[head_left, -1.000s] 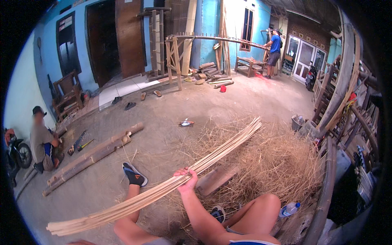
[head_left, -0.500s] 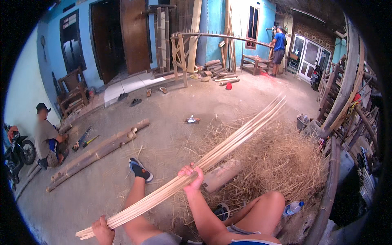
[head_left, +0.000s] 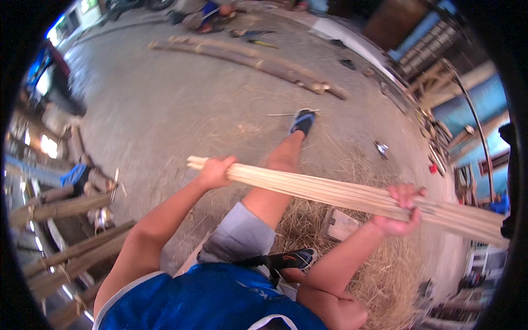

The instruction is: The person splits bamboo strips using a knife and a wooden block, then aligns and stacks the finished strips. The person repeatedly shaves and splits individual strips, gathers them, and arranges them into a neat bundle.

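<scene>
A long bundle of pale bamboo strips [head_left: 308, 186] stretches across in front of me, sloping slightly down to the right. My left hand [head_left: 217, 172] is closed round it near its left end, where short tips stick out past the fingers. Further right, my right hand [head_left: 400, 212] grips the bundle from below, thumb and fingers wrapped about it. The strips' far right end runs up to the dark rim of the picture. Beneath the bundle, a block of wood [head_left: 342, 225] lies on the straw-like shavings [head_left: 379, 269].
Bamboo poles [head_left: 247, 59] lie on the ground ahead, near a crouching person [head_left: 201, 16] and a yellow-handled tool [head_left: 263, 43]. A rack of bamboo and timber [head_left: 71, 253] stands at my left. My outstretched foot [head_left: 302, 122] is beyond the bundle. Sandals [head_left: 347, 64] lie by the step.
My view has swung to the left and downward. The bundle, steeply slanted before, now lies nearly level across my body; both hands still hold it.
</scene>
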A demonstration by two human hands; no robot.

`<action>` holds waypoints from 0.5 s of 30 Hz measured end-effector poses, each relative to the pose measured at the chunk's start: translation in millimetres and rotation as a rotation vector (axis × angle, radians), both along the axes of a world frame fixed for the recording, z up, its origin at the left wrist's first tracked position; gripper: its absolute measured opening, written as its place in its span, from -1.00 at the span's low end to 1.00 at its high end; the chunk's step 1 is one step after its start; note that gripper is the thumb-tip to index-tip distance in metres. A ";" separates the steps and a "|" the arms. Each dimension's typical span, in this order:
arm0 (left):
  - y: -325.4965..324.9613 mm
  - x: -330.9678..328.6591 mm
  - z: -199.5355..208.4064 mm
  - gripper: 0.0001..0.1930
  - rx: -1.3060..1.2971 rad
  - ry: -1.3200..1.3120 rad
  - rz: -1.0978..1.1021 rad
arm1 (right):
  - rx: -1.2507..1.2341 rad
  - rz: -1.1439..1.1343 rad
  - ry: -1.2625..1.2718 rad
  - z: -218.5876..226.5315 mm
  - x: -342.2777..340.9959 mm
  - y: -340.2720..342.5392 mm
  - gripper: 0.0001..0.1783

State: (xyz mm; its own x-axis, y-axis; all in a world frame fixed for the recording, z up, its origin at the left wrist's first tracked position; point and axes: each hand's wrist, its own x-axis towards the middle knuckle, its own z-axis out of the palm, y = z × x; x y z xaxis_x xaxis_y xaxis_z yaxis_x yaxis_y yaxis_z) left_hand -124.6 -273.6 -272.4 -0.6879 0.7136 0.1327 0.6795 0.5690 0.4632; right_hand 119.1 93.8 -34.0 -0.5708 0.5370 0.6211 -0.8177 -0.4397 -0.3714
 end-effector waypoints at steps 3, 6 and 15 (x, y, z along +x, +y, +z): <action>32.4 15.8 -18.1 -0.57 0.344 -0.022 -0.019 | 0.111 -0.007 -0.063 34.5 -7.1 0.1 -0.49; 61.9 32.0 -33.2 -0.59 0.524 -0.057 -0.019 | 0.212 -0.027 -0.109 59.3 -15.9 -8.2 -0.42; 82.2 52.0 -118.8 -0.50 0.558 -0.226 0.137 | 0.214 -0.196 -0.318 54.2 -64.8 -56.5 -0.17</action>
